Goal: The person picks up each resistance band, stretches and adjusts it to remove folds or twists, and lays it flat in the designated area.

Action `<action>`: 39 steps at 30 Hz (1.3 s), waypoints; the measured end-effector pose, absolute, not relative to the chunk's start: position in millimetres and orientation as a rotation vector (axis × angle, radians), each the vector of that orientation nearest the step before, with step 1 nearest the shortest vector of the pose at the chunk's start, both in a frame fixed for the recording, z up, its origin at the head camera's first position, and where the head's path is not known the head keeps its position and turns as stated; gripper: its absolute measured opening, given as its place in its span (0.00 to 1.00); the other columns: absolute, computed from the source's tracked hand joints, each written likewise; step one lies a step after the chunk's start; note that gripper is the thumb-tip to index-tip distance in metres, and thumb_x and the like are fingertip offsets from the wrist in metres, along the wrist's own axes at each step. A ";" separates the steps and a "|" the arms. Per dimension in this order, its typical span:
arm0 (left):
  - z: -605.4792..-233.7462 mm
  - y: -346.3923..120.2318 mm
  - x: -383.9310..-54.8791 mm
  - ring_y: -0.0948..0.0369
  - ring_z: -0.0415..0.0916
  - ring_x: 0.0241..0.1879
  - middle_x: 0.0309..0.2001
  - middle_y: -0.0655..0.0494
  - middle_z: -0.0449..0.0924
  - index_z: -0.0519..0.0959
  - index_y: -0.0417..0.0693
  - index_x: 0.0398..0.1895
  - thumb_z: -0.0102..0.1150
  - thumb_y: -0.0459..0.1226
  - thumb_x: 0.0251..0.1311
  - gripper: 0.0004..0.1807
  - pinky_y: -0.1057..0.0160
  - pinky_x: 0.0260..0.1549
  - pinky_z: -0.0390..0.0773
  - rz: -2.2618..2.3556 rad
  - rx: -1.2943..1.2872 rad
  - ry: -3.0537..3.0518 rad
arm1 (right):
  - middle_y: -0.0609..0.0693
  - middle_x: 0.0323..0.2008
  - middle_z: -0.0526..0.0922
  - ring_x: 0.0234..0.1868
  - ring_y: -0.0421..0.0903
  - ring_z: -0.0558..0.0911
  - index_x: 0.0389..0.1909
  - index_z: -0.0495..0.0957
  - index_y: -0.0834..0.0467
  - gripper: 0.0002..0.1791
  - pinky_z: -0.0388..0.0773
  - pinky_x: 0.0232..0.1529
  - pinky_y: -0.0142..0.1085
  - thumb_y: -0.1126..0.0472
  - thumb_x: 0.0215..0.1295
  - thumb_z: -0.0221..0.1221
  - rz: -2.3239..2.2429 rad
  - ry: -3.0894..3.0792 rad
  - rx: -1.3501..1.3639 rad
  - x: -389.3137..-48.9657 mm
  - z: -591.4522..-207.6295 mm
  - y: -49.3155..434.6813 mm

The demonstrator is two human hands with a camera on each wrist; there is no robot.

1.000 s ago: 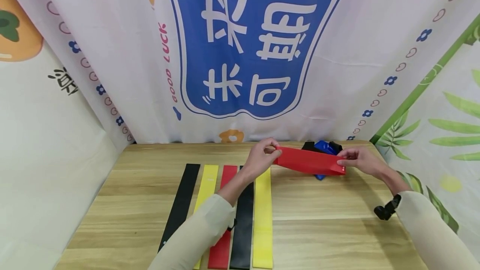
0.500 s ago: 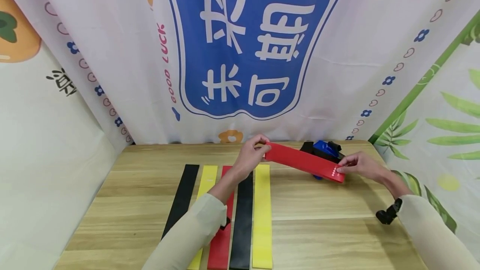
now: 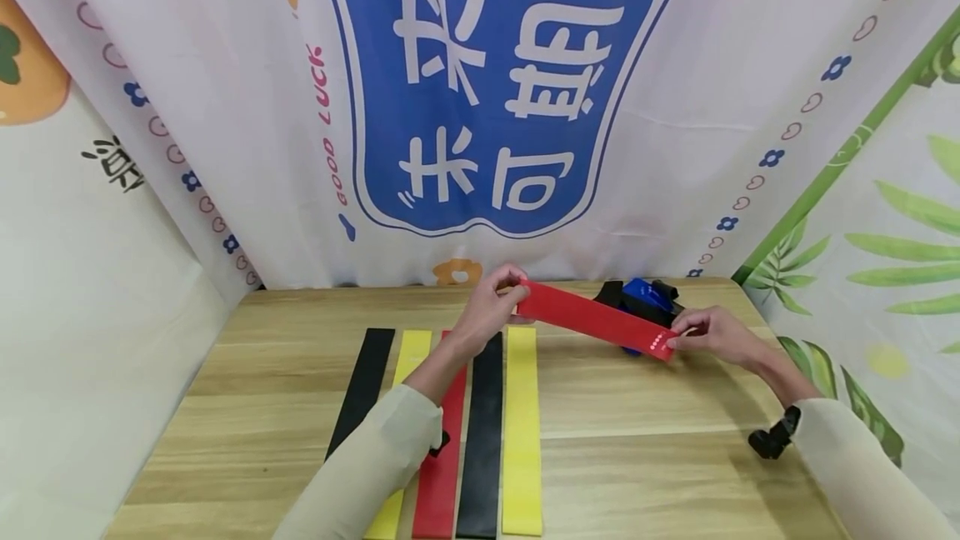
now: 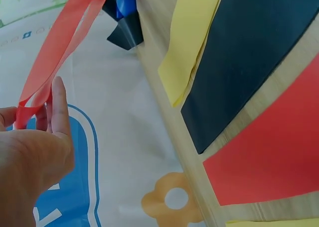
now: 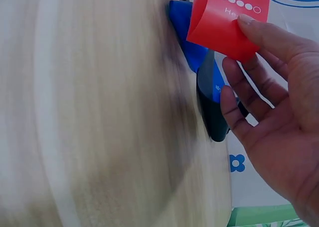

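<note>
A red resistance band (image 3: 588, 315), a flat loop, is stretched out above the back right of the table, its left end higher than its right. My left hand (image 3: 487, 307) pinches the left end; in the left wrist view the loop (image 4: 60, 48) gapes open beyond the fingers. My right hand (image 3: 712, 336) pinches the other end between thumb and fingers, beside printed white dots. Behind the band lies a pile of blue and black bands (image 3: 648, 298), partly hidden by it. Left of it, a yellow band (image 3: 522, 440) lies flat, with a black band (image 3: 482, 448) beside it.
Further left lie another red band (image 3: 438, 473), a yellow band (image 3: 412, 357) and a black band (image 3: 363, 382), partly covered by my left arm. The wooden table (image 3: 637, 473) ends at a printed curtain (image 3: 675, 190) behind.
The red band has shifted left with both hands. Its left end has risen and its right end dropped, so it slants now, and its printed dots have turned into view.
</note>
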State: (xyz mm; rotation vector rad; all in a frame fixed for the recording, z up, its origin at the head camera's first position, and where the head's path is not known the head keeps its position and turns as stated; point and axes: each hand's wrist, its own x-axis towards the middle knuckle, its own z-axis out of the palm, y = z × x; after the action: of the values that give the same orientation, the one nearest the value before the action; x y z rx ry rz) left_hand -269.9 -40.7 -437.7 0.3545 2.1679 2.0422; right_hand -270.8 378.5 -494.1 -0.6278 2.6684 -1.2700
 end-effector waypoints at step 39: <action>-449.5 -60.8 -290.9 0.49 0.82 0.53 0.54 0.48 0.84 0.85 0.44 0.55 0.59 0.30 0.75 0.11 0.48 0.52 0.87 1.941 0.428 2.227 | 0.55 0.42 0.87 0.40 0.45 0.87 0.49 0.80 0.66 0.18 0.86 0.43 0.33 0.65 0.63 0.74 -1.503 2.465 -0.456 -227.1 -503.0 353.1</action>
State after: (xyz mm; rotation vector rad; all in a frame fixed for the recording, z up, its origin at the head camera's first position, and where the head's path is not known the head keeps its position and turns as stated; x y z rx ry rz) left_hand -290.9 -60.8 -449.5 0.4280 2.2268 1.9412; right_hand -227.1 353.1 -503.0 -0.4557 2.4654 -1.5034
